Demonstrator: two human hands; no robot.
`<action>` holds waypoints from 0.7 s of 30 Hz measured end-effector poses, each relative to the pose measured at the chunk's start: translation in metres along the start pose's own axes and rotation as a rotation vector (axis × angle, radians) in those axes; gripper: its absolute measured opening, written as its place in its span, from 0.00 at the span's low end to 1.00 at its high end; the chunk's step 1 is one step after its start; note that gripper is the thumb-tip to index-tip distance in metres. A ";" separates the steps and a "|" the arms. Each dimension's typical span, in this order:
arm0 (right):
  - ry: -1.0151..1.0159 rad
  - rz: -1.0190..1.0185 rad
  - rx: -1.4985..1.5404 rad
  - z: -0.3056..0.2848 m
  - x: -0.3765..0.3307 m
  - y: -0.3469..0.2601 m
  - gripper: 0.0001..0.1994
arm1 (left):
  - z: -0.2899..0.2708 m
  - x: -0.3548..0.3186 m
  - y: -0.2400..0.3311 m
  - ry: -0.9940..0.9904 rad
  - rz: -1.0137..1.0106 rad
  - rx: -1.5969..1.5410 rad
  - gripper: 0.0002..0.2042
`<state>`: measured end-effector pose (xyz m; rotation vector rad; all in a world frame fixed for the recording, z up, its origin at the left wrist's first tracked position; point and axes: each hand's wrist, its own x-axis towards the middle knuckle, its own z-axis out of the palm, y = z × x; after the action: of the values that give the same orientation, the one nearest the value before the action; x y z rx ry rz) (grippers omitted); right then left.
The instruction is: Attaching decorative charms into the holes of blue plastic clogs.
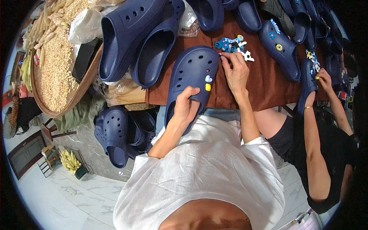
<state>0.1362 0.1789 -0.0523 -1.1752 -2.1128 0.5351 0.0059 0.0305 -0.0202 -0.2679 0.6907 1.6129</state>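
Note:
My left hand (187, 102) grips a navy clog (184, 78) by its opening, thumb on top and fingers inside. The clog's holed toe points away from me. A white heart-shaped charm (208, 79) and a yellow charm (208, 87) sit on its right side. Just right of the toe is my right hand (237, 73), thumb and forefinger pinched together beside the shoe. Whatever lies between those fingertips is too small to make out. Beyond them, a pile of blue, white and black shoe charms (232, 45) rests on the brown cloth (256, 82).
Large navy clogs (155, 57) stand at the far left of the table; a decorated clog (281, 48) lies to the right. A round tray (57, 114) holds pale kernels. More clogs (116, 128) hang low at left. At right, a co-worker's hand (325, 79) works on another clog.

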 end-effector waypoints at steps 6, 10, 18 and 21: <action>0.150 -0.040 0.295 -0.015 -0.008 -0.022 0.09 | 0.008 -0.007 0.002 0.028 -0.021 -0.016 0.18; 0.005 -0.221 0.346 -0.016 -0.018 -0.035 0.10 | 0.006 -0.008 0.006 0.057 -0.055 -0.042 0.17; -0.085 -0.154 0.435 -0.019 -0.020 -0.036 0.08 | 0.014 -0.010 0.009 0.072 -0.066 -0.009 0.15; -0.174 0.040 0.595 -0.024 -0.018 -0.040 0.05 | 0.011 -0.012 0.007 0.119 -0.072 0.036 0.13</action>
<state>0.1363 0.1434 -0.0170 -0.8467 -1.8662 1.2206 0.0040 0.0267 -0.0028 -0.3606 0.7919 1.5229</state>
